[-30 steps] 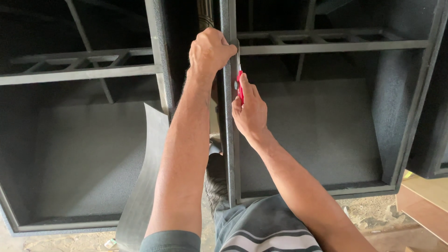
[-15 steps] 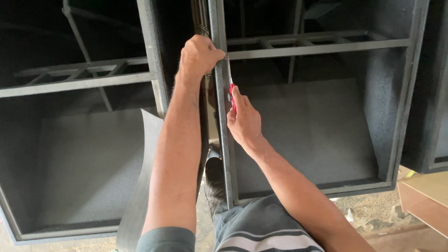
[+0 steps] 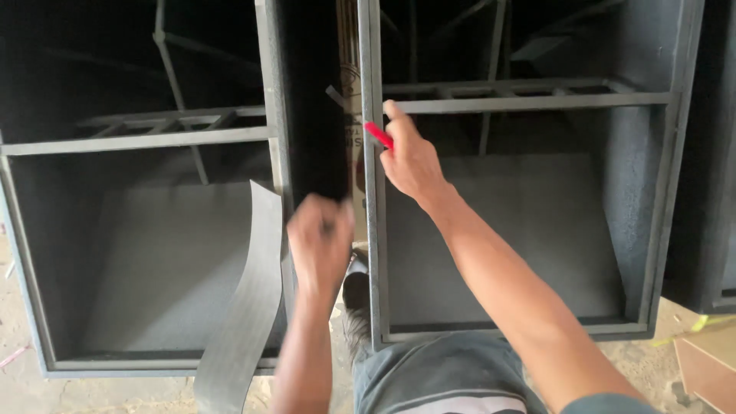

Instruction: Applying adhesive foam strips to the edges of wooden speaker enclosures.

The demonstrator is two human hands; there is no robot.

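My right hand [image 3: 410, 157] grips a small red cutting tool [image 3: 377, 135] and presses it against the upright front post [image 3: 372, 230] of the right black cabinet. My left hand [image 3: 318, 238] is lower, blurred, with its fingers curled shut in the gap between the two cabinets; nothing shows in it. A grey strip of sheet material [image 3: 241, 307] curls away from the right edge of the left cabinet [image 3: 138, 142], just left of that hand. A brownish printed strip [image 3: 350, 100] stands in the gap above.
Both open black cabinets have horizontal crossbars and dark inner bracing. My shoe [image 3: 356, 295] is on the floor between them. A wooden board [image 3: 701, 368] lies at the lower right on the dusty floor, and another dark cabinet [image 3: 709, 192] stands at the far right.
My left hand has let go of the post near the top and dropped down into the gap. My right hand with the red tool stays on the post.
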